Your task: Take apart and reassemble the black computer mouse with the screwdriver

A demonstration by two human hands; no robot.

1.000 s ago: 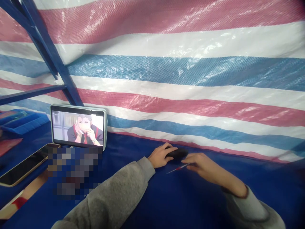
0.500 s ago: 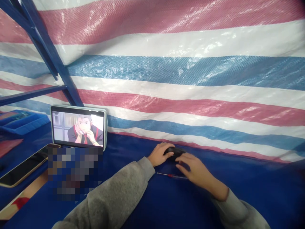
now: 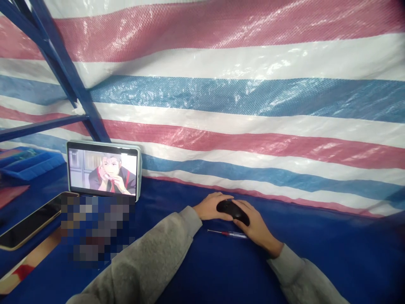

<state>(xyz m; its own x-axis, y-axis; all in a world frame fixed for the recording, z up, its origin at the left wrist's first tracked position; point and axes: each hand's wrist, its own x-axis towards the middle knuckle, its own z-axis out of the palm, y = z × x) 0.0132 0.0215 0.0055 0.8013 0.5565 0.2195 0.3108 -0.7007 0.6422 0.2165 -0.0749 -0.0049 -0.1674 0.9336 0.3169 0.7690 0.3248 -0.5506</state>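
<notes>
A black computer mouse lies on the blue tabletop, held from both sides. My left hand grips its left end, with thumb and fingers around it. Around the right end curls my right hand, its fingers along the far side and the thumb on the near side. Just in front of the mouse rests a thin screwdriver with a red collar and a clear handle; its right end reaches close to my right hand. The underside of the mouse is hidden.
A tablet showing a cartoon stands at the left. Beside it lie a phone and a blurred-out patch. Farther left is a blue tray. A striped plastic sheet hangs behind the table, and a blue metal frame rises at left.
My right hand has closed in on the mouse and now wraps its right end. The mouse shows more of its top. My left hand stays on its left end.
</notes>
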